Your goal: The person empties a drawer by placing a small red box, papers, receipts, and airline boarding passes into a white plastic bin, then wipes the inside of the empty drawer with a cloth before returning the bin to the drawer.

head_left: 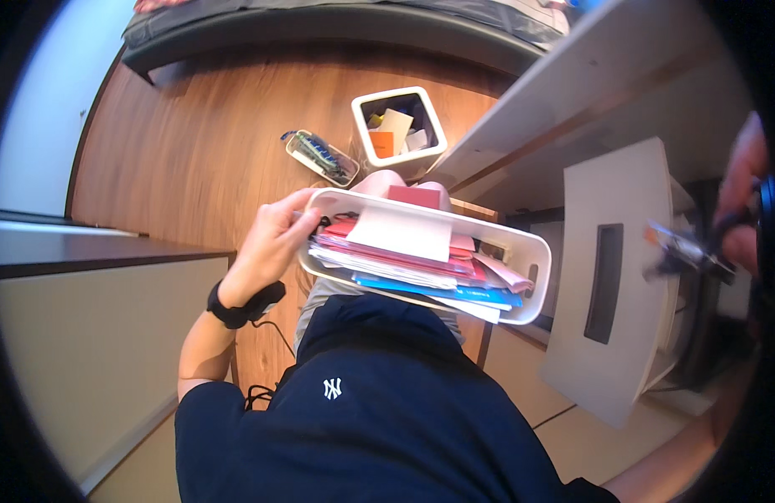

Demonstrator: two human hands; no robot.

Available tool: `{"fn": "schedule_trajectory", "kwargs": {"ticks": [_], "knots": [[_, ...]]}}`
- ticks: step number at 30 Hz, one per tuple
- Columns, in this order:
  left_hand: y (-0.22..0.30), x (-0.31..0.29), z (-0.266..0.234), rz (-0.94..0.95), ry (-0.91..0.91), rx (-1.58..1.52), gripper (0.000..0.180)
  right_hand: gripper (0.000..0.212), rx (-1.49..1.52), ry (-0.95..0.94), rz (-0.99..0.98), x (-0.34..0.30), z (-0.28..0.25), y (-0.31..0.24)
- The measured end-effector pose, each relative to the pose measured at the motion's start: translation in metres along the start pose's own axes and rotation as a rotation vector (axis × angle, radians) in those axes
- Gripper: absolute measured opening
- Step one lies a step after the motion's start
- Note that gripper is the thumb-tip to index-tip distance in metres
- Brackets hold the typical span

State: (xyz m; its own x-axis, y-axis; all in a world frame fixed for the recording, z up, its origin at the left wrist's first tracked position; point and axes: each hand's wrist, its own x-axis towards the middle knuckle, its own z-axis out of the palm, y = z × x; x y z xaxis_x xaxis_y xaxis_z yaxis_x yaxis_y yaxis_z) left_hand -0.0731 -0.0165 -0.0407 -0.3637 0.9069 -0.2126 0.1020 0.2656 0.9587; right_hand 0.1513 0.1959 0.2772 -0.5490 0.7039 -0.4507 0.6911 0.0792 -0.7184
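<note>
My left hand (274, 239) is closed on the left end of a long white plastic bin (534, 260), thumb over the rim. The bin rests over my lap, tilted slightly down to the right. Inside lie red and white envelopes and papers (396, 251), a blue paper folder (438, 289) and a dark cord near my thumb. A red card (414, 196) shows just beyond the far rim. At the far right edge my right hand (742, 201) is raised, fingers bent around a blurred small item (689, 251), shiny and dark with an orange tip; its kind is unclear.
On the wood floor ahead stands a white-rimmed square waste bin (401, 159) with papers inside. Left of it sits a small white basket (320, 159) of slim items. A grey drawer front (605, 285) juts out at the right, under a desk. A cabinet (111, 335) stands at left.
</note>
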Motion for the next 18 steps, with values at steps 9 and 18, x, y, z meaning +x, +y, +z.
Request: {"fn": "schedule_trajectory", "kwargs": {"ticks": [9, 18], "knots": [[-0.028, -0.029, -0.003, -0.040, 0.146, -0.072, 0.027, 0.016, -0.643, -0.436, -0.419, 0.100, 0.054, 0.018], [-0.023, -0.050, 0.003, 0.001, 0.201, -0.066, 0.030, 0.011, -0.778, -0.626, -0.375, 0.091, 0.073, 0.046]]}}
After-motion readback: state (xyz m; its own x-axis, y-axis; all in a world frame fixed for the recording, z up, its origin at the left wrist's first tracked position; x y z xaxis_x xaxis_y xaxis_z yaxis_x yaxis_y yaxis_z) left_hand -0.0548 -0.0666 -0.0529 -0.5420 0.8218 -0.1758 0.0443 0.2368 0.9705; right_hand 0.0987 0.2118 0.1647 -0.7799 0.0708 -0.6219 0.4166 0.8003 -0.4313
